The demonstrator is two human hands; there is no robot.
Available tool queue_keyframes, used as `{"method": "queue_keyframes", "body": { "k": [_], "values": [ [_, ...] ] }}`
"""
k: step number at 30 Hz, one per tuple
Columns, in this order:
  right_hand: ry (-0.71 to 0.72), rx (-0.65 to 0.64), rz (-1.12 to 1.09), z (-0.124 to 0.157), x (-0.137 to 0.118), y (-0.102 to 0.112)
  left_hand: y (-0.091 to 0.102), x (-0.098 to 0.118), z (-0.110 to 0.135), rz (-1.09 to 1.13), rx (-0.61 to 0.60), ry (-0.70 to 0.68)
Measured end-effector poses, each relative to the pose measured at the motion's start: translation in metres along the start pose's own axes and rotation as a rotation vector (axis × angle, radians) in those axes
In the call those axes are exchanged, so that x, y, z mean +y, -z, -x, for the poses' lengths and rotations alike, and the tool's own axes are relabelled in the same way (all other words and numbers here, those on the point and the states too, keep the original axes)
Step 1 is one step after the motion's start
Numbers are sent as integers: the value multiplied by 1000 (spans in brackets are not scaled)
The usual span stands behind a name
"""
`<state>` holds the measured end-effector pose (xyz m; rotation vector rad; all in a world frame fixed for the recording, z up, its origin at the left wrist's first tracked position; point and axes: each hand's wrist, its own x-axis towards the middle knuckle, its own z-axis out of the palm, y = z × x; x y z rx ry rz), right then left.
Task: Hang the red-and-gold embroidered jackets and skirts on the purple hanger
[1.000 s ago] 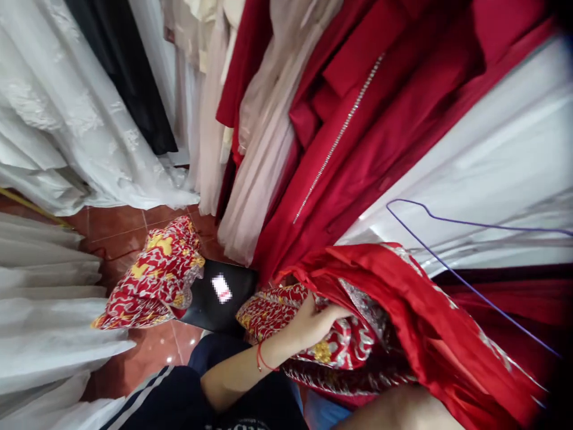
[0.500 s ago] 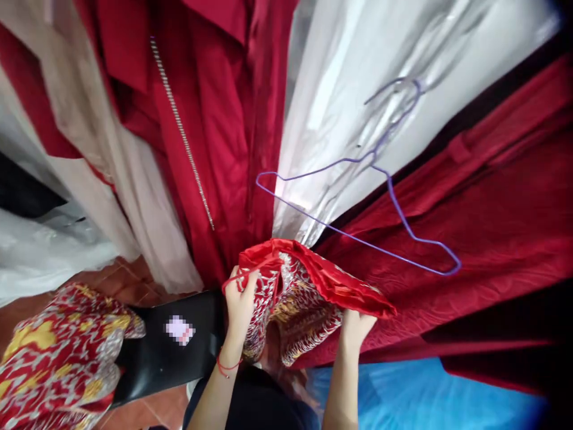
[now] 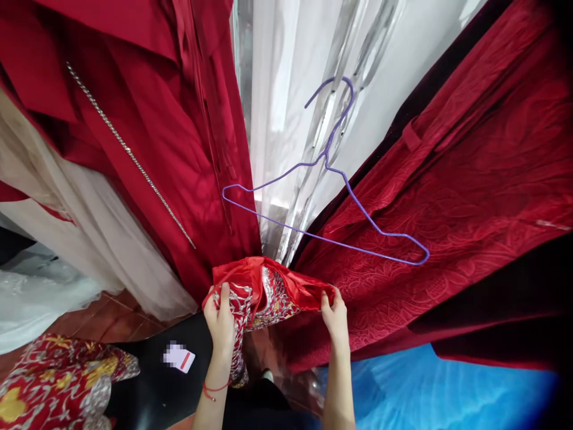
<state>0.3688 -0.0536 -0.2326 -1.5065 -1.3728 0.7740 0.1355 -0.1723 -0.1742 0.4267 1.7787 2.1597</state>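
Observation:
Both my hands hold a red skirt (image 3: 280,294) patterned in silver and gold, with a bright red satin lining along its top edge. My left hand (image 3: 220,316) is closed on the left end of that edge, thumb on top. The right end is pinched in my right hand (image 3: 335,313), so the top is stretched between them. The skirt's lower part drops between my forearms. Just above and beyond it is a bare purple wire hanger (image 3: 324,156); what holds its hook up I cannot make out.
Red dresses (image 3: 147,131) hang ahead, with white garments (image 3: 286,89) in clear plastic between them. Dark red textured fabric (image 3: 447,227) fills the right, above blue pleated cloth (image 3: 430,388). At lower left, a black bench (image 3: 152,388) carries a matching patterned garment (image 3: 58,376) and a small pale card (image 3: 181,360).
My view has shifted, moving the hanger leftward in the picture. My hands have turned the skirt's top edge, showing more red lining, and my right hand's thumb now shows on it.

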Motion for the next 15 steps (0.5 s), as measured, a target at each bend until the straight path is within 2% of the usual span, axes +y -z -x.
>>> {"method": "queue_keyframes", "body": {
  "k": [2, 5, 10, 15],
  "values": [
    [56, 4, 105, 0, -2, -2, 4, 4, -13, 67, 31, -4],
    [88, 121, 215, 2, -18, -5, 15, 10, -40, 141, 9, 15],
    [157, 286, 264, 21, -65, -11, 34, 9, -97, 60, -167, 128],
    [146, 370, 243, 56, -92, -19, 31, 10, -148, -34, -329, 152]
  ]
}}
